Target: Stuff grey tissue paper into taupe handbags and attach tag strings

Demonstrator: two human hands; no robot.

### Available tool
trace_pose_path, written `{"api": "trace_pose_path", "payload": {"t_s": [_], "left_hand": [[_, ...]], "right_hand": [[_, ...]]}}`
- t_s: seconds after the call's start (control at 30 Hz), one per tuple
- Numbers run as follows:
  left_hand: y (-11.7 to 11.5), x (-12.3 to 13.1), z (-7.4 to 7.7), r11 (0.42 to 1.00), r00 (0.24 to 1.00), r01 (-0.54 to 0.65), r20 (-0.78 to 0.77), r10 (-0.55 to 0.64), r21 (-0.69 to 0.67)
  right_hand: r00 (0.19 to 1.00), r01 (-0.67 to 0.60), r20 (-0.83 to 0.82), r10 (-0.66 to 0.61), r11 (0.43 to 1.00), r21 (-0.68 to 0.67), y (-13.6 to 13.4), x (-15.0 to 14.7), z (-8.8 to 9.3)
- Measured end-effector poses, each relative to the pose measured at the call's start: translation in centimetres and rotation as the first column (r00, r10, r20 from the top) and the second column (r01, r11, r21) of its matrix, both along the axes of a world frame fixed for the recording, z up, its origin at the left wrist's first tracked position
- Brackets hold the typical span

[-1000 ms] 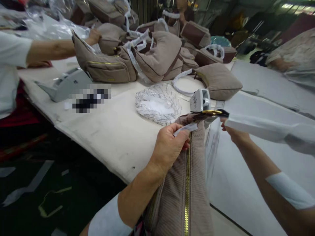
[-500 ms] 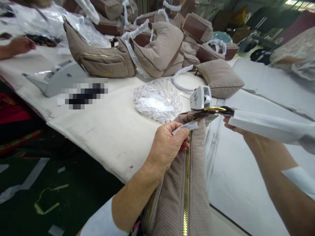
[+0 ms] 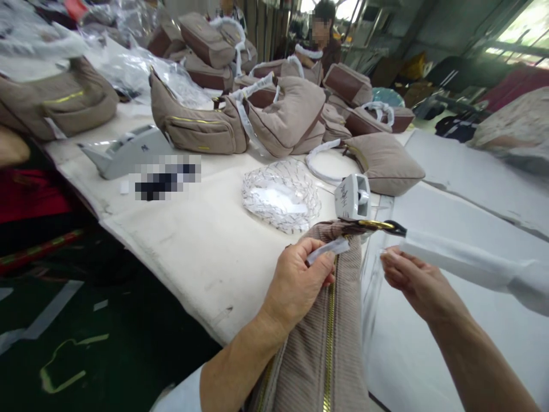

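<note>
A taupe corduroy bag with a gold zipper stands at the table edge before me. My left hand pinches a zipper pull wrapped in white film near the zipper's upper end. To the right of the bag, my right hand is closed at the fingertips on what looks like a small piece of clear tape. A white-wrapped strap runs off rightward from the bag's gold ring, above my right hand. Just behind the ring is a grey tape dispenser.
A patterned clear plastic bundle lies on the white table. Another tape dispenser stands to the left. Several taupe bags are piled behind. Another person's arm shows at the left edge; a person is at the back.
My right hand has come away from beside the dispenser, down and toward me, out from behind the strap. My left hand keeps its pinch. The view has tilted up.
</note>
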State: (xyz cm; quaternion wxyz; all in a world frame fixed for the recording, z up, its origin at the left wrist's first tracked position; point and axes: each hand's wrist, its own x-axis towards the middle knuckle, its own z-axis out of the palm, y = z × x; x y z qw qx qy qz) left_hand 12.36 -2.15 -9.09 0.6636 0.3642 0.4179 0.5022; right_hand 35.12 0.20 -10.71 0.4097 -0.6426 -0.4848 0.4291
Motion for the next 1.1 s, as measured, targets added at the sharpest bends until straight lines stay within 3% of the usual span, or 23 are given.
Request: {"api": "trace_pose_path", "payload": {"t_s": [0.07, 0.17, 0.3, 0.37, 0.6, 0.8, 0.93, 1.1], "left_hand": [[-0.1, 0.2, 0.0, 1.000, 0.999, 0.006, -0.051, -0.005, 0.024], [-0.2, 0.3, 0.2, 0.999, 0.994, 0.003, -0.108, 0.002, 0.044], [-0.2, 0.2, 0.2, 0.999, 0.991, -0.008, -0.136, 0.016, 0.053], [-0.2, 0.1, 0.1, 0.999, 0.991, -0.008, -0.131, 0.014, 0.050], [-0.3, 0.0, 0.1, 0.999, 0.990, 0.007, -0.139, 0.000, 0.052], [-0.2, -0.3, 0.5, 0.999, 0.992, 0.015, -0.129, -0.011, 0.033], [-0.1, -0.2, 0.8, 0.992, 0.996, 0.080, 0.045, -0.076, -0.101], [-0.5, 0.0, 0.9, 0.921, 0.926, 0.206, 0.371, -0.074, -0.330]], "right_hand": [[0.975, -0.218, -0.039, 0.217, 0.976, -0.014, -1.1, -1.7, 2.6], [0.879, -0.474, -0.019, 0.476, 0.878, 0.065, -1.8, -4.9, 5.5], [0.790, -0.611, 0.061, 0.610, 0.774, 0.167, -1.4, -7.3, 7.2], [0.787, -0.617, 0.110, 0.607, 0.774, 0.142, -1.1, -7.4, 7.0], [0.887, -0.421, 0.217, 0.408, 0.907, 0.017, 0.2, -7.3, 4.8], [0.900, -0.403, 0.176, 0.398, 0.915, -0.011, 0.3, -7.3, 4.6], [0.872, -0.460, 0.170, 0.459, 0.887, -0.035, -0.1, -6.7, 4.3], [0.896, -0.422, 0.183, 0.404, 0.904, 0.072, -0.6, -7.2, 3.4]]}}
